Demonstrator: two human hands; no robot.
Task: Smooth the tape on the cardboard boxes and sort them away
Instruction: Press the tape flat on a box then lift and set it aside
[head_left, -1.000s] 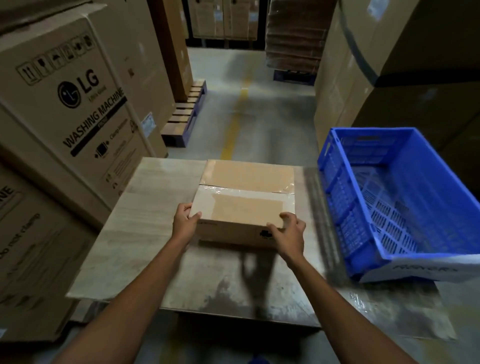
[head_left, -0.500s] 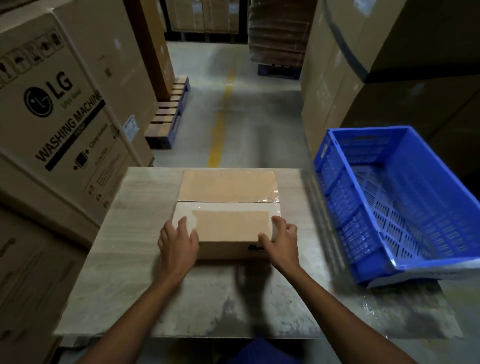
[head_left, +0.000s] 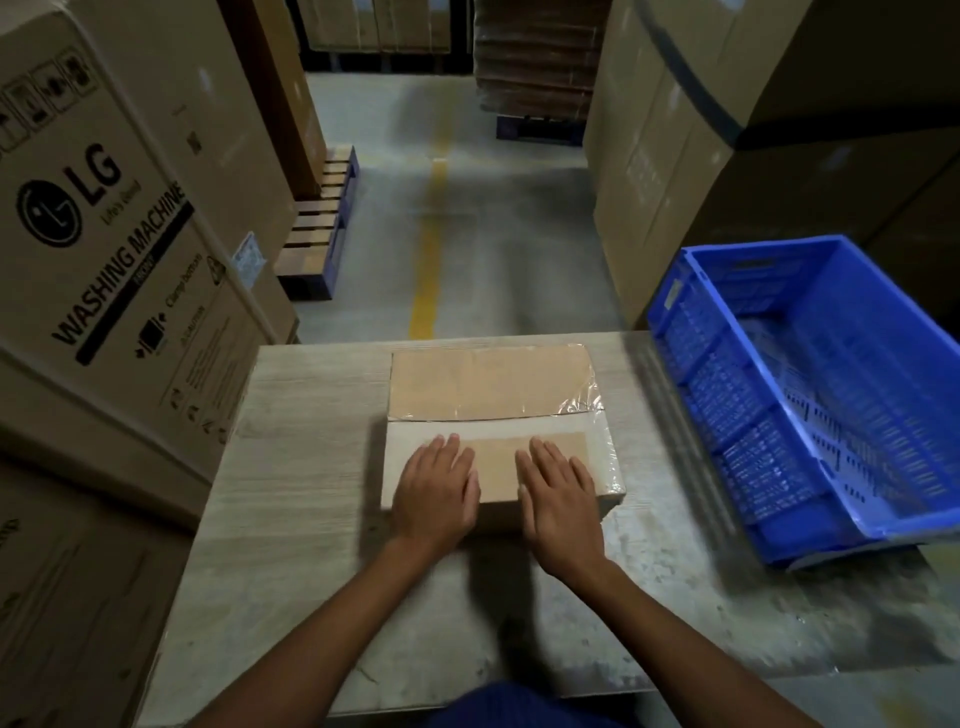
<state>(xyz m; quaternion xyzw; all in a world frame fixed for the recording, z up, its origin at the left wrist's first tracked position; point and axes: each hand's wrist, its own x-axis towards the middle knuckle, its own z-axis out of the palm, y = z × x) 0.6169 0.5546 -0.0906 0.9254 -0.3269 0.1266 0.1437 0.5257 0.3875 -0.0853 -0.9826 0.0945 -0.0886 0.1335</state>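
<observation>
We find the left hand (head_left: 436, 488) and the right hand (head_left: 558, 499) both flat, fingers straight and together. The palms press on the near half of the cardboard box (head_left: 488, 384) and grip nothing. The hands lie side by side with a narrow gap between them, fingertips pointing to 12 o'clock.

Clear tape (head_left: 579, 405) covers the flap seam and looks wrinkled and lifted toward the box's 3 o'clock edge. The box sits flat on the counter (head_left: 301, 441), toward its 12 o'clock edge.

We judge the smoothing step to be in hand and the sorting not yet begun. The next move, in our view, calls for the palms to sweep toward 9 and 3 o'clock and press the wrinkled film down before any lift.

A blue crate (head_left: 727, 415), the likely destination, stands at 3 o'clock of the box. A washing machine carton (head_left: 130, 234) stands at 10 o'clock.
</observation>
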